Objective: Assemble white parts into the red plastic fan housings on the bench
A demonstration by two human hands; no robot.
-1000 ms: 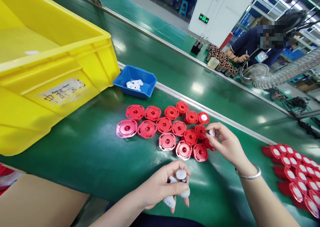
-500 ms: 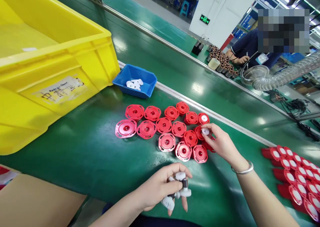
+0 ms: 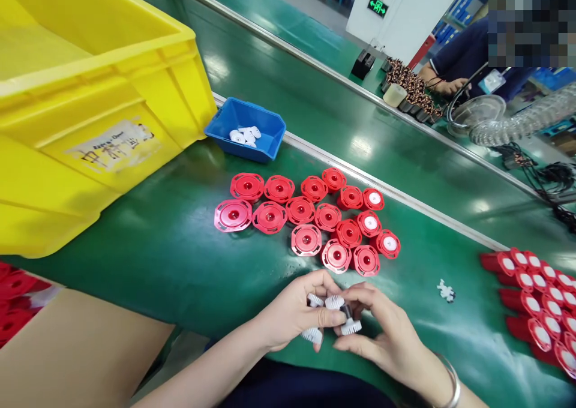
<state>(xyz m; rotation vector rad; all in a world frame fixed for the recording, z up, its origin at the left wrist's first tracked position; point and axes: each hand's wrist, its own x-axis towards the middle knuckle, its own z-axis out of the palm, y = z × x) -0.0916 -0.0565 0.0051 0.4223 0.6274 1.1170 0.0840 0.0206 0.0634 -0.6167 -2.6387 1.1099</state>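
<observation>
Several white gears (image 3: pixel 311 335) with dark shafts are held in my left hand (image 3: pixel 297 315), low in the middle of the view. My right hand (image 3: pixel 382 321) is beside it, its fingers around a gear with a dark shaft (image 3: pixel 351 327) that my left fingers also touch. Beyond both hands stand several red round parts (image 3: pixel 306 240) with red centres. Three of them, at the right end of the group, carry white gears, such as the near red part (image 3: pixel 387 244).
A large yellow bin (image 3: pixel 135 96) stands at the left, beside a blue tray (image 3: pixel 274 147) holding white gears. Red parts with white tops (image 3: pixel 531 303) stand at the right. Small white pieces (image 3: pixel 445 290) lie nearby. Across the rail, a person's hand (image 3: pixel 450 86) is near copper-coloured coils (image 3: pixel 407 81).
My right hand has moved back from the red parts to the gears in my left hand. A white gear now sits on each of two more red parts. The view has shifted slightly.
</observation>
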